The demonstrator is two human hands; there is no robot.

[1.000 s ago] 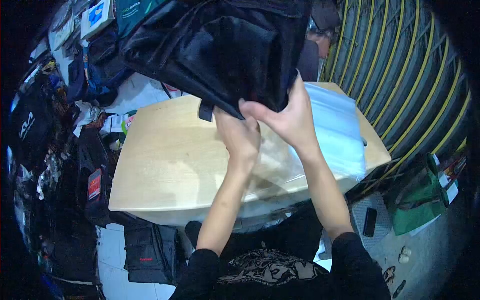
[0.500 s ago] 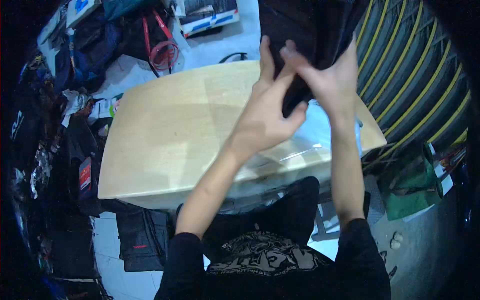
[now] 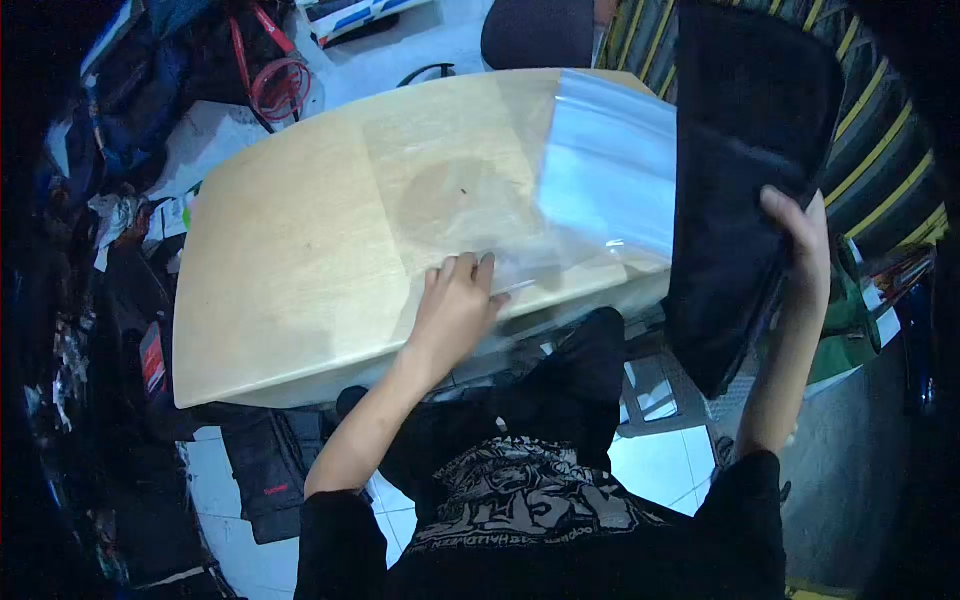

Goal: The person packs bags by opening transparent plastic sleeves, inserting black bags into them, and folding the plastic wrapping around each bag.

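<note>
A flat black fabric bag (image 3: 745,190) hangs off the right side of the wooden table (image 3: 290,250). My right hand (image 3: 805,235) is closed round its right edge, thumb on top. Near the table's front edge my left hand (image 3: 458,305) has curled fingers at the edge of a clear plastic bag (image 3: 515,250); whether it pinches the film is hard to see. The clear plastic lies flat on the table, and its right part shows a pale blue-white stack (image 3: 610,165), partly covered by the black bag.
A dark round-cornered seat (image 3: 538,35) stands behind the table. Yellow-striped dark coils (image 3: 870,170) are at the right, above a green bag (image 3: 850,330). Red straps (image 3: 280,88) lie at the back left. A folded black item (image 3: 262,480) is on the floor tiles.
The black bag has moved right and down, off the table, in my right hand. My left hand has let go of it and come down to the plastic at the table's front.
</note>
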